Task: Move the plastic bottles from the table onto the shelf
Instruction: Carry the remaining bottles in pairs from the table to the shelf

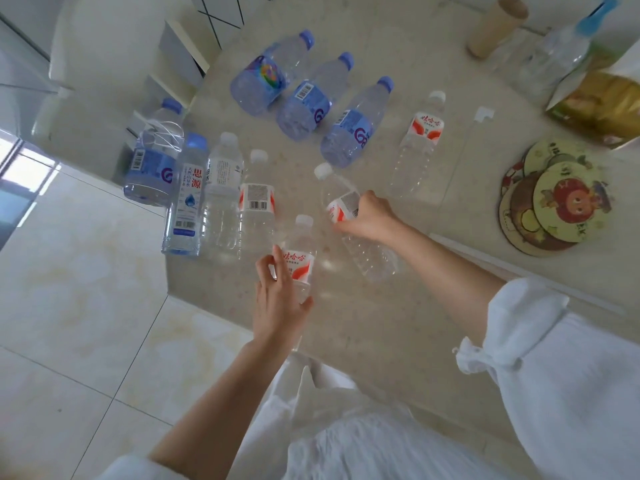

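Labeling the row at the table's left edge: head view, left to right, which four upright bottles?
Blue-label bottle with blue cap → clear bottle with red characters and blue cap → clear white-cap bottle with pale label → white-cap bottle with red-and-white barcode label.

eleven plastic bottles (360,123), three coasters (568,202)

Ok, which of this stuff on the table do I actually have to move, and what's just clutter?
For the job:
- red-label bottle in the right hand
- red-label bottle in the left hand
- the other plastic bottles, e.g. blue-cap bottles

Just lying about:
- round coasters
- cardboard tube
- yellow packet
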The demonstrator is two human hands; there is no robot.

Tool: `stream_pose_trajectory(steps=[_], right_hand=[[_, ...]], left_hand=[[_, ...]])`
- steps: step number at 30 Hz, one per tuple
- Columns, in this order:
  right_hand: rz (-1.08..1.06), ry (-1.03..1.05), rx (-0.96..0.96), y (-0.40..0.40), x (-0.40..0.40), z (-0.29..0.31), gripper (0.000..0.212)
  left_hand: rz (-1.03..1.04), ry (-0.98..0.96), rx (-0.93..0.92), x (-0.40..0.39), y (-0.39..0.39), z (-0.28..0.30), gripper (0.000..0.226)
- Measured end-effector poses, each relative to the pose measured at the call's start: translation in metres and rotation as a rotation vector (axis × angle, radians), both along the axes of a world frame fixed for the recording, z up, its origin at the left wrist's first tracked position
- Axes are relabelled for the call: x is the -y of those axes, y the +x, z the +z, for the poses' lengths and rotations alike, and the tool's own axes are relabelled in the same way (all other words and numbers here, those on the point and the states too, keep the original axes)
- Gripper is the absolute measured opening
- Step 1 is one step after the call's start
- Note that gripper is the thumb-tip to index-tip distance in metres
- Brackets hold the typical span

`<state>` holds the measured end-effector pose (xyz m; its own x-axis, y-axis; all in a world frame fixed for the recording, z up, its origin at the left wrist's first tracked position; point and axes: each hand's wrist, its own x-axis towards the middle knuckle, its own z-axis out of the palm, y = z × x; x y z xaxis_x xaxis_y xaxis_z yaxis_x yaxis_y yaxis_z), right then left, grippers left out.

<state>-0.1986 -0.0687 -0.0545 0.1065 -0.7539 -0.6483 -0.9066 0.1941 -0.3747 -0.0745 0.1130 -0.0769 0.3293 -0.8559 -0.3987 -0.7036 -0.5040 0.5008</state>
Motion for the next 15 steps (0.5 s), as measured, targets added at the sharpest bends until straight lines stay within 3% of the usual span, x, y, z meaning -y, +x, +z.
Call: stream_pose_trajectory(steps=[8,13,15], right_hand=[[-0.31,0.054,0.134,-0.039,-0.058,-0.006,0.069],[-0.462,0.008,0.199,-0.054,-0.085,-0.008,0.044],[-0.526,-0.023,0.228,-0.058,-0.095,-0.007,0.043]], left_hand=[[0.165,-0.043,-0.186,0.011,-0.008,0.005,0.097],[0.226,-0.064,-0.258,0.029,-0.017,0.009,0.063],[0.259,-0.048,-0.294,0.036,-0.018,0.009,0.061]])
